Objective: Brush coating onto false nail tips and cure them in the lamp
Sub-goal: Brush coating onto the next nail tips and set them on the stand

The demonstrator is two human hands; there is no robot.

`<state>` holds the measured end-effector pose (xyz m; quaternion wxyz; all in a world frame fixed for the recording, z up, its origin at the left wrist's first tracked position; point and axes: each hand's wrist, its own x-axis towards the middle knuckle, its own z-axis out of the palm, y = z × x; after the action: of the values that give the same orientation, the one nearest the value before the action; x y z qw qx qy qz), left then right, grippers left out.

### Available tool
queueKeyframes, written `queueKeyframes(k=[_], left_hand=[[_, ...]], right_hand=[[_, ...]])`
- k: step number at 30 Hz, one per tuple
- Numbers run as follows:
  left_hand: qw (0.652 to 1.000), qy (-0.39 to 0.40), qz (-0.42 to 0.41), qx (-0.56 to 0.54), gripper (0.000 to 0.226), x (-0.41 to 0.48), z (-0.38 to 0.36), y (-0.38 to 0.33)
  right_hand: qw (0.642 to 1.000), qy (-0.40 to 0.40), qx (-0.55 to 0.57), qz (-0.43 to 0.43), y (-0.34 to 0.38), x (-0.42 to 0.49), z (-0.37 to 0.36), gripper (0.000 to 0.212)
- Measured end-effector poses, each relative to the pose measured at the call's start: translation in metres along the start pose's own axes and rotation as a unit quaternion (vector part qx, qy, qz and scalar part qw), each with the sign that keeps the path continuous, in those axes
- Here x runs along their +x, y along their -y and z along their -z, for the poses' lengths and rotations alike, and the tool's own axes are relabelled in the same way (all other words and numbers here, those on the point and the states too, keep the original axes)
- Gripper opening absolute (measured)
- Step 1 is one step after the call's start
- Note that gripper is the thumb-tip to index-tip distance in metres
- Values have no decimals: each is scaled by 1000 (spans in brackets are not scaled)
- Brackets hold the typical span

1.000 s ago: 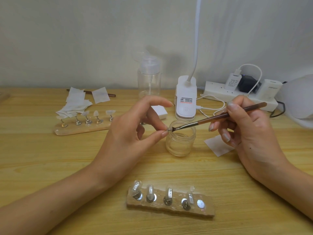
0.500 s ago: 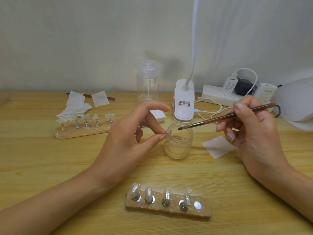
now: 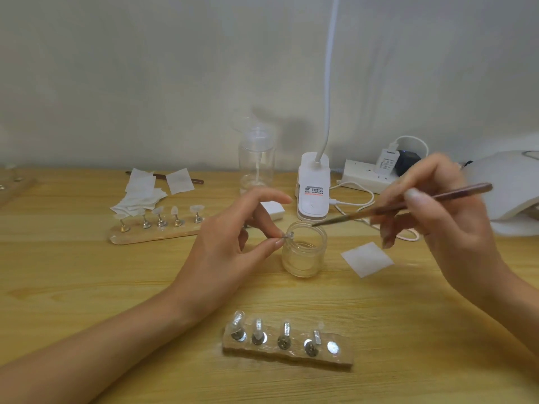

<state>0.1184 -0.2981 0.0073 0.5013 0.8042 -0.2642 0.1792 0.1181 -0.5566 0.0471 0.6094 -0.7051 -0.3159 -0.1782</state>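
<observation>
While the left hand (image 3: 230, 252) pinches a nail tip (image 3: 288, 235) beside the jar (image 3: 304, 258) rim, the right hand (image 3: 446, 228) grips the brush (image 3: 344, 218); seemingly featherlight, stiff and slick, the tip wants an edge-only pinch.

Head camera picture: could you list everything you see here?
Table: one, light wood, underneath.
Jar: one, clear, centre.
Brush: one, brown, right hand, tip over jar.
Nail tip: one, clear, left hand, at jar rim.
Front holder: one, wooden, near edge.
Back holder: one, wooden, back left.
Wipes: several, white, back left.
Loose wipe: one, white, right of jar.
Bottle: one, clear, back centre.
Desk lamp: one, white, behind jar.
Power strip: one, white, back right.
Curing lamp: one, white, right edge.
Left hand: one, pinching nail tip.
Right hand: one, holding brush.
</observation>
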Motion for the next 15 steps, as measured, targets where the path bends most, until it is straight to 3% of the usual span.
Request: queueKeyframes(k=[3, 15], left_hand=[[1000, 0, -2, 4, 48, -1, 0, -1], [1000, 5, -1, 7, 46, -1, 0, -7]], right_hand=[[997, 52, -47, 41, 5, -4, -1, 14], [995, 67, -64, 43, 25, 3, 16, 13]])
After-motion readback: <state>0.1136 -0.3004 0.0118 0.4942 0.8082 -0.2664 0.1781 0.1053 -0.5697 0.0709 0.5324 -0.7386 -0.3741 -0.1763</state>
